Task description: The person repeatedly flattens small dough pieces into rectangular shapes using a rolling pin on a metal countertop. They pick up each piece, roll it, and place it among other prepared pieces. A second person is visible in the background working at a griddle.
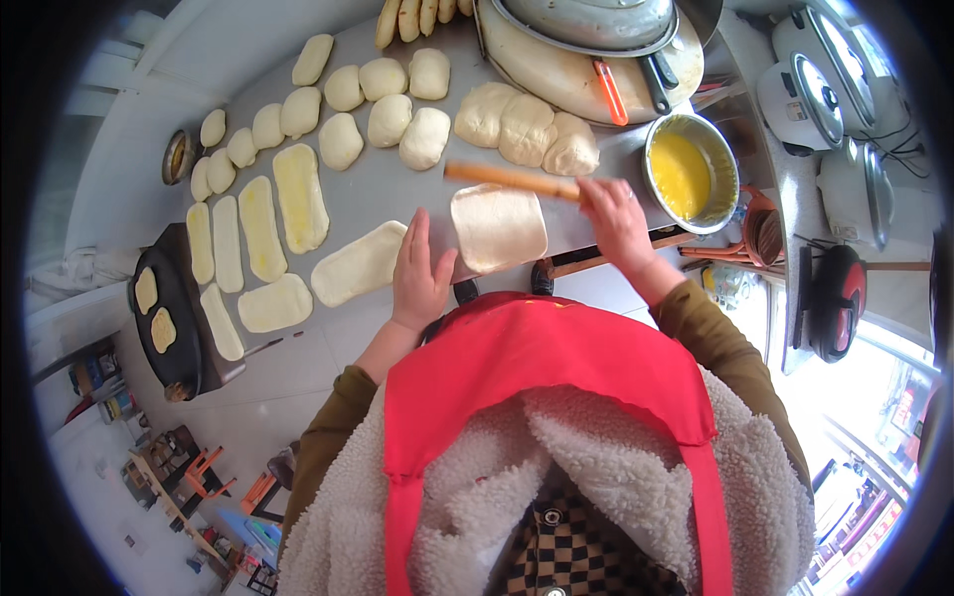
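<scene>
My right hand (615,220) grips one end of a wooden rolling pin (510,181), which lies across the far edge of a flattened square of dough (499,229) or just above it. Left of that square, my left hand (421,272) is held upright with its fingers together and thumb apart, holding nothing. It covers the near end of a long flat dough piece (358,262). Further left lie several rolled strips, among them one with yellow on it (300,197). Behind them are several plump dough pieces (425,139) and a joined row of larger dough lumps (525,127).
A metal bowl of yellow liquid (689,175) stands at the right edge of the metal worktop (387,186). Behind are a large round lid (589,22) and an orange-handled tool (611,93). A black griddle (165,320) with two dough pieces is at left. Rice cookers (805,104) line the right counter.
</scene>
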The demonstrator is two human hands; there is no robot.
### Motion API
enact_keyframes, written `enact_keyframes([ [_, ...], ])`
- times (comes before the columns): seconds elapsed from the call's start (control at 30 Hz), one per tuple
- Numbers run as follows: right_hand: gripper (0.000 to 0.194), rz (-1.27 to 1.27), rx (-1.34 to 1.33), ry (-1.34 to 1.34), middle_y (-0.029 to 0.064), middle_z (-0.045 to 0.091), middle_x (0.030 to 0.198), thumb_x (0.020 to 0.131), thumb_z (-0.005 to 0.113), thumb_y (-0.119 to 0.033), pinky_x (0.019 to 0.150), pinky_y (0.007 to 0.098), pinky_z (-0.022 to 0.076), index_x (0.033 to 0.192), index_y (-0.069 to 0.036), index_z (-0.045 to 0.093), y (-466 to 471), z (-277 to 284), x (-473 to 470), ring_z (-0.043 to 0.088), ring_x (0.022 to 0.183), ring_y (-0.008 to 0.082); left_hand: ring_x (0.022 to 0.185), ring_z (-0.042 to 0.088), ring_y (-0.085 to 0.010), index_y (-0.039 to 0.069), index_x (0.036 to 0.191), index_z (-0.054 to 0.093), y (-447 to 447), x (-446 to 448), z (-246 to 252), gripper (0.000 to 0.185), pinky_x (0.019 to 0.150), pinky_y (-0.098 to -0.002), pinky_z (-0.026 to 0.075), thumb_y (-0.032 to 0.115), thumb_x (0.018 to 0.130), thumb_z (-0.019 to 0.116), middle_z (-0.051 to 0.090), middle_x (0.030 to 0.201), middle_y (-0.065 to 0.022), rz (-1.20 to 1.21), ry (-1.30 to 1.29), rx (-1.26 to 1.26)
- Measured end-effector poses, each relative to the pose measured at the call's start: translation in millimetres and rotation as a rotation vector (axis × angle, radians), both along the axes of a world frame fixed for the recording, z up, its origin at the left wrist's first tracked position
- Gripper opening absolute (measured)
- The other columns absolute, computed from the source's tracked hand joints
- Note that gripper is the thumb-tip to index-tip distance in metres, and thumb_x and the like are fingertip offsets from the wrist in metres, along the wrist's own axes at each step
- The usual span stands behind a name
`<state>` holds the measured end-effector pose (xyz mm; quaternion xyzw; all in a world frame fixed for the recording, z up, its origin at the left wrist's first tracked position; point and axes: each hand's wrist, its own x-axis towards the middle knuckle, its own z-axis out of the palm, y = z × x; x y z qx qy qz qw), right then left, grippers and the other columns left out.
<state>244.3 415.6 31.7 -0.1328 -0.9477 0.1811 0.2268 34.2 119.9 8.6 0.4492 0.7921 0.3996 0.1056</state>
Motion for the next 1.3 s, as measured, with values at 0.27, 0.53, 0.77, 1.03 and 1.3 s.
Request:
enact_keyframes([
  [0.27,0.051,-0.098,0.24,0.076,0.0157,0.066,0.133,0.089,0.058,0.003,0.109,0.0474,0.0466,0.14,-0.003,0.062,43,-1,-94,0.061,0.125,0.0372,0.143,0.05,-0.0428,-0.005,0.156,0.043,80,-2,-15,0.082,0.12,-0.0468,0.041,0.027,0.09,0.082,0.05,0.155,-0.0287,0.012,0.139,-0.266],
  [0.53,0.057,0.071,-0.339,-0.253,0.0215,0.061,0.134,0.092,0.074,-0.013,0.106,0.0503,0.0502,0.145,-0.002,0.057,-36,-24,-49,0.058,0.123,0.0436,0.113,0.061,-0.0394,0.004,0.112,0.065,99,-8,-3,0.046,0.098,-0.0468,0.052,0.023,0.079,0.091,0.065,0.118,-0.0173,-0.004,-0.045,-0.418],
  [0.77,0.09,-0.051,-0.606,-0.25,0.0222,0.057,0.137,0.083,0.088,-0.02,0.108,0.0481,0.0487,0.159,-0.003,0.043,-32,-20,-49,0.057,0.125,0.0431,0.096,0.062,-0.0155,0.007,0.106,0.062,95,-5,55,0.022,0.087,-0.0316,0.051,0.01,0.09,0.076,0.066,0.103,-0.0032,-0.261,-0.807,-0.298],
  [1.03,0.062,0.301,-2.048,-0.136,0.0111,0.066,0.141,0.103,0.073,-0.034,0.111,0.0395,0.0496,0.153,-0.004,0.053,-34,30,-32,0.061,0.131,0.0236,0.109,0.065,-0.0125,0.007,0.124,0.06,92,-26,139,0.035,0.094,-0.0311,0.055,0.016,0.096,0.079,0.066,0.118,-0.0024,-0.514,-1.541,0.006],
  [1.3,0.027,-0.161,-1.138,0.332,-0.002,0.064,0.096,0.112,0.062,-0.03,0.075,0.0251,0.0481,0.113,-0.004,0.068,-66,79,-84,0.055,0.087,0.0061,0.122,0.065,-0.0192,0.002,0.142,0.054,82,-48,98,0.051,0.107,-0.0375,0.054,0.014,0.099,0.077,0.064,0.133,-0.0089,-0.224,-1.717,0.288],
])
